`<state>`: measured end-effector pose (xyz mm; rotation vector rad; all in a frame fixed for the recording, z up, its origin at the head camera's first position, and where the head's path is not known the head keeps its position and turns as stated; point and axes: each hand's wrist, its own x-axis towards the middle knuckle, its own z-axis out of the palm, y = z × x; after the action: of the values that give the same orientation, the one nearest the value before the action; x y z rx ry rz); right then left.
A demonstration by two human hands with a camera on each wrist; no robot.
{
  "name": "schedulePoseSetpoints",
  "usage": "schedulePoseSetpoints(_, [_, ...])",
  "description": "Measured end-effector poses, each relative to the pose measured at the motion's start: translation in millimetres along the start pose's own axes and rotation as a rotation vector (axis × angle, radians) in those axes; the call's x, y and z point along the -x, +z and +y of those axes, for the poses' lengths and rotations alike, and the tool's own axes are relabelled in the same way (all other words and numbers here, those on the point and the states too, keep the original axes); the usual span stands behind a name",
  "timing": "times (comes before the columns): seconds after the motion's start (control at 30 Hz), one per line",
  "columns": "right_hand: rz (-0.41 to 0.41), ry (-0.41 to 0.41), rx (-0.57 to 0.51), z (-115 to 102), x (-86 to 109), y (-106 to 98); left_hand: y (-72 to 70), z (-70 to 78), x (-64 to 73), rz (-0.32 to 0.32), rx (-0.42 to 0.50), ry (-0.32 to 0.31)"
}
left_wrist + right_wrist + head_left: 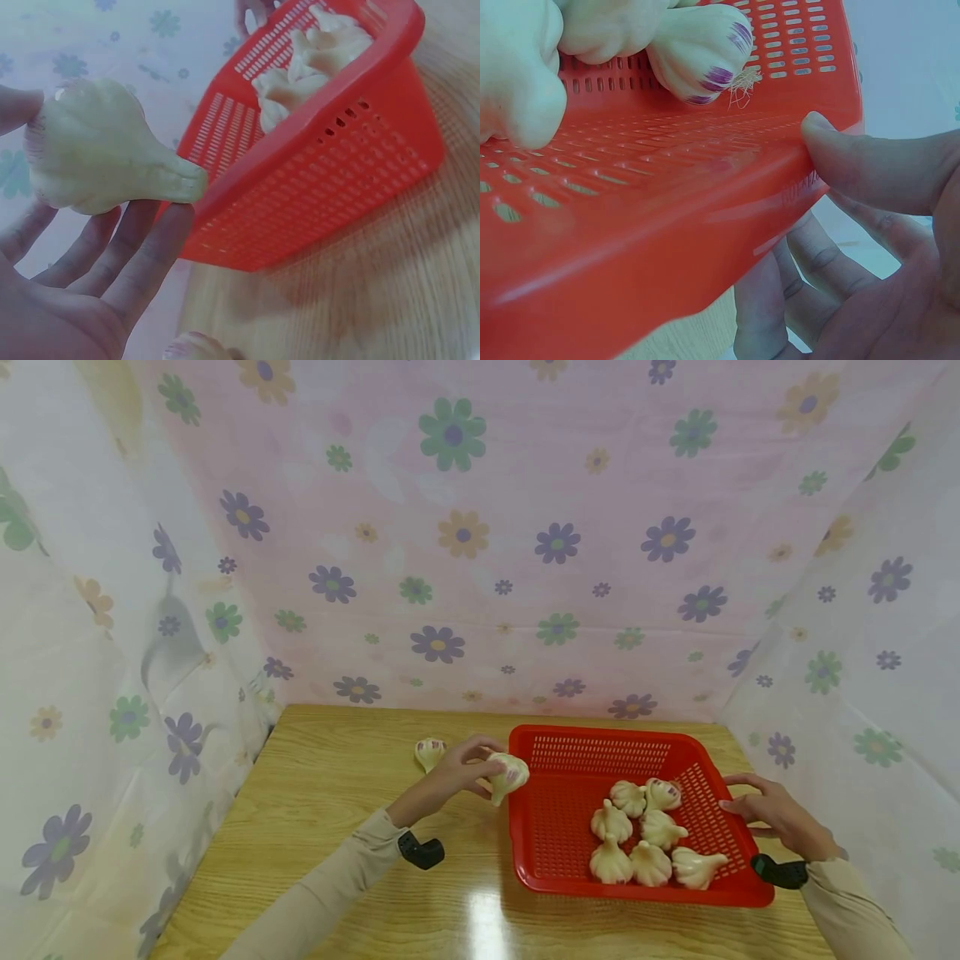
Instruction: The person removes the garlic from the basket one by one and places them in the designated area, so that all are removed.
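A garlic bulb (507, 776) is in my left hand (465, 767), gripped between thumb and fingers, at the left rim of a red plastic basket (516, 835). In the left wrist view the bulb's stem points toward the basket wall. My right hand (776, 814) holds the basket's right side, thumb (847, 161) on the rim and fingers on the outside below it. Several garlic bulbs (651, 863) lie in the right half of the basket. One of them shows purple streaks and dry roots in the right wrist view. Another garlic bulb (431, 752) lies on the table behind my left hand.
The wooden table (337, 752) carries the basket on its right side. Flower-patterned cloth (480, 585) hangs at the back and along both sides. A dark strap device (422, 851) sits on my left wrist and a similar one (780, 872) on my right.
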<state>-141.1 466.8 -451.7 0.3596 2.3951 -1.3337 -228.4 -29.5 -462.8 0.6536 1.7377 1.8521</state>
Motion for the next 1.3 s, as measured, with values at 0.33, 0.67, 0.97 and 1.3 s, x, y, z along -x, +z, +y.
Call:
schedulePoseSetpoints(0.33, [0.018, 0.004, -0.004, -0.9, 0.0, -0.3, -12.7, -5.9, 8.9, 0.058, 0.03, 0.016])
schedulePoseSetpoints(0.67, [0.02, -0.003, -0.006, 0.3, -1.1, 0.3, -23.9, -12.8, 17.0, 0.121, 0.033, -0.005])
schedulePoseSetpoints(0.97, [0.019, -0.013, -0.005, -0.4, 0.4, 0.7, -32.8, -16.7, 26.6, 0.168, 0.078, -0.02])
schedulePoseSetpoints(1.3, [0.03, -0.011, -0.013, 2.3, -0.7, 0.5, -43.4, -21.0, 32.7, 0.234, 0.14, -0.033])
